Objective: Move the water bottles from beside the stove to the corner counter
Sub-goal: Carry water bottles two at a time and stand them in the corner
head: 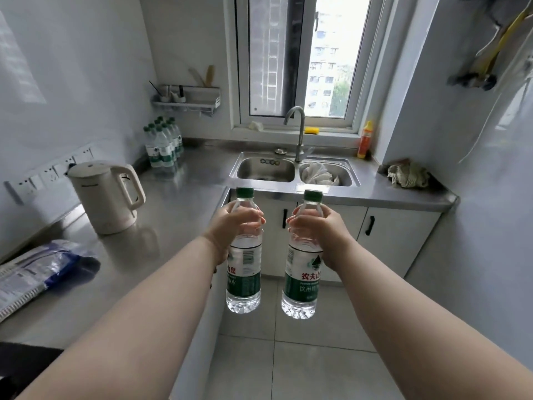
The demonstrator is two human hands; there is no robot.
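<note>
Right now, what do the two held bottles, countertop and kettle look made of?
Left-hand water bottle and right-hand water bottle: clear glossy plastic, likely PET; see-through ribbed walls. Countertop: stainless steel, brushed; soft grey reflections. Electric kettle: matte cream plastic, probably; dull, even surface.

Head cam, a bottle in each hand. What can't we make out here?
1. Corner bottles: head view, rear ones hidden behind front ones, too small to count.
2. Left bottle and right bottle: shoulders covered by left hand and right hand.
3. Packet: cut off by the left edge, print blurred.
4. Hanging tools: blurred, cut off by the top-right edge.
5. Stove: not in view.
</note>
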